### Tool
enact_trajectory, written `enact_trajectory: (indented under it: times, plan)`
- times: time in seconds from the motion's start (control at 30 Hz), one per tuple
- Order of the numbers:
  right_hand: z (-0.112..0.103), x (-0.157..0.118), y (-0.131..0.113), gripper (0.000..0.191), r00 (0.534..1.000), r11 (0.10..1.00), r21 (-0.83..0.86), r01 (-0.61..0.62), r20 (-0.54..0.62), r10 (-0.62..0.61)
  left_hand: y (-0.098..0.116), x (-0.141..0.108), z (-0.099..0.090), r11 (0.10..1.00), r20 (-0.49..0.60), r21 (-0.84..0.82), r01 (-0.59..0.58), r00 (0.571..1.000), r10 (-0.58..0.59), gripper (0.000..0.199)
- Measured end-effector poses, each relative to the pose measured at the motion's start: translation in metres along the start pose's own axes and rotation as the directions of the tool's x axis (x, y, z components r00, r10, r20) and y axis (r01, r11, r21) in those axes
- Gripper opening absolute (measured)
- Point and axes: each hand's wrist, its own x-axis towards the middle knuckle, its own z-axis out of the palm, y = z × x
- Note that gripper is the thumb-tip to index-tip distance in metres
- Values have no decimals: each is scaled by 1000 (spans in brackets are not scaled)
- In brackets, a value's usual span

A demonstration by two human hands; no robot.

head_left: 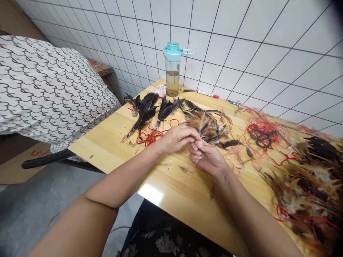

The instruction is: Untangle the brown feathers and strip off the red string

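My left hand (180,138) and my right hand (207,156) meet over the middle of the wooden table, fingertips pinched together. Between them is the base of a small brown feather bunch (201,122), its tips fanning away from me. A bit of red shows at the pinch. Which fingers bear the bunch is partly hidden. More brown feathers (218,130) lie just behind my hands. Red cord (150,138) lies loosely coiled left of my left hand. Black feather bunches (146,112) rest at the back left.
A water bottle (173,71) stands near the tiled wall, beside a marker (207,94). Black scissors (260,138) lie among tangled red strings (254,119) at right. A large feather pile (313,185) covers the right side. Patterned cloth (53,89) hangs left of the table (107,142).
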Motion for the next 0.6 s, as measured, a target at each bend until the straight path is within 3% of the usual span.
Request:
enact_trajectory:
  times: [0.27,0.47,0.6]
  plan:
    - [-2,1,2,10,991,999,-44,-5,-132,-1,-2,2,-5,997,93,50,-61,994,56,18]
    - [-1,-1,3,18,999,1000,-7,-24,-40,24,1,2,-4,997,23,18,-71,997,70,14]
    - [1,0,6,21,995,999,-38,31,-93,-34,8,0,1,997,-78,67,-24,997,30,11]
